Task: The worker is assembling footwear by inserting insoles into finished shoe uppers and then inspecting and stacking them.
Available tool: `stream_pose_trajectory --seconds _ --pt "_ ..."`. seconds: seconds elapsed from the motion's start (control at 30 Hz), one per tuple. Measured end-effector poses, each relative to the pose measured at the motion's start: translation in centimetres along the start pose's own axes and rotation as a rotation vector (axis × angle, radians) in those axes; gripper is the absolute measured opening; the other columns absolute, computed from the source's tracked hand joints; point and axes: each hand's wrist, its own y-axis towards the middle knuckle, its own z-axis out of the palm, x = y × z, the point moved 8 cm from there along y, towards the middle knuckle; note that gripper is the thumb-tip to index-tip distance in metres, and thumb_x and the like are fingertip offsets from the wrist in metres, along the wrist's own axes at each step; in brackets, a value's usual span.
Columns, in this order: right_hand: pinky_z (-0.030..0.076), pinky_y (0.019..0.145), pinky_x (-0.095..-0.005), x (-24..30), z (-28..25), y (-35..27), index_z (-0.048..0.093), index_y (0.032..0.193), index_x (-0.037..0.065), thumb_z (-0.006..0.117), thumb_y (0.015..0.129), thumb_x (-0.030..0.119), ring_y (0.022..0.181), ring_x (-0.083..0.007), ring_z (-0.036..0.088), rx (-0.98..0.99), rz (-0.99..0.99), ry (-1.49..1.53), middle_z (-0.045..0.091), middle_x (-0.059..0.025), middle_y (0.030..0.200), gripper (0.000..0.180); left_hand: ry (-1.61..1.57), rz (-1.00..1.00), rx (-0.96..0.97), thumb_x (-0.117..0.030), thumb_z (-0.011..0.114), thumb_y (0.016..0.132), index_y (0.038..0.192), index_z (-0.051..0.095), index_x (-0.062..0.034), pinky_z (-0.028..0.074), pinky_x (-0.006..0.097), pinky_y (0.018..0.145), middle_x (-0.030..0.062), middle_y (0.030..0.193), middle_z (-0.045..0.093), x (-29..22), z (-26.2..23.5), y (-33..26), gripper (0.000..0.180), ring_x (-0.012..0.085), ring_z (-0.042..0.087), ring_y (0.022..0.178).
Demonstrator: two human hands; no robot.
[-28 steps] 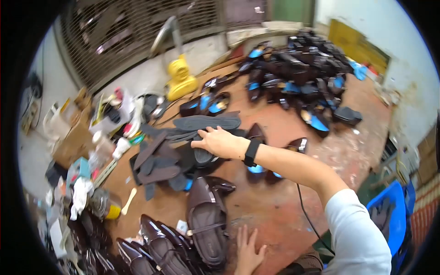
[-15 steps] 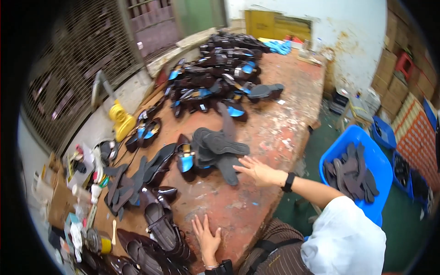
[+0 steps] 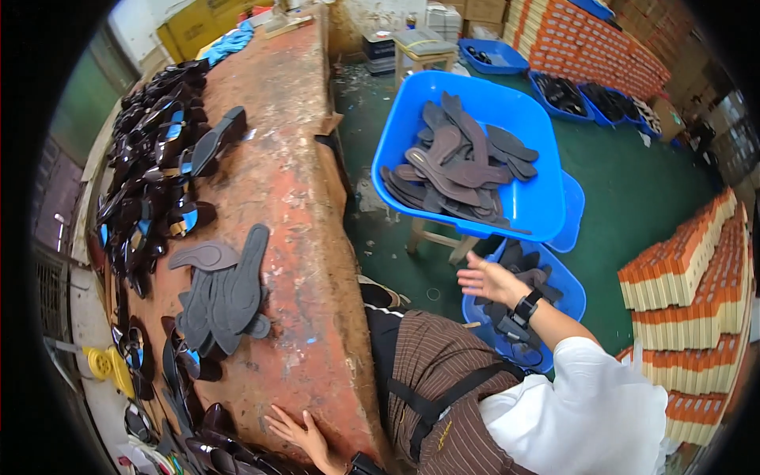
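Observation:
My left hand rests on the worn red tabletop with its fingers spread and nothing in them. Dark dress shoes lie just to its left. Off the table's right edge, my right hand reaches out empty, fingers extended, with a dark band on the wrist. It hangs over a lower blue bin holding dark pieces, partly hidden by the arm. Beyond the hand stands a larger blue bin filled with grey-brown insoles. A fanned pile of grey insoles lies on the table.
A heap of glossy dark shoes with blue linings runs along the table's far left. Stacked orange-and-cream boxes stand at the right. More blue bins sit on the green floor, near a stool. A yellow tool lies at left.
The view has swung right. My right hand has left the insole pile on the table and moved out over the blue bins. My left hand stays on the tabletop.

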Motion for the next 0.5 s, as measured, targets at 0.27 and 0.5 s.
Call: stream_pose_trajectory --seconds 0.27,0.5 --pt "0.04 0.111 -0.0538 5.1 -6.3 5.6 0.037 0.136 0.0 0.083 0.08 0.035 0.129 -0.039 0.046 -0.071 -0.253 0.829 0.045 -0.022 0.139 0.08 0.057 0.058 0.003 -0.044 0.056 0.098 0.161 0.02 -0.0209 0.009 0.057 0.12 0.0167 0.168 0.001 2.2 0.7 0.6 0.075 0.043 0.002 0.152" --pt "0.052 0.09 -0.0428 5.9 -11.3 7.0 0.052 0.098 0.002 0.067 0.074 -0.004 0.094 -0.0305 0.057 -0.248 -0.348 0.811 0.058 -0.0145 0.1 0.03 0.034 0.048 -0.008 -0.044 0.056 0.098 0.161 0.021 -0.0226 0.009 0.056 0.121 0.0187 0.167 0.004 1.9 0.3 0.5 0.075 0.0446 0.005 0.151"
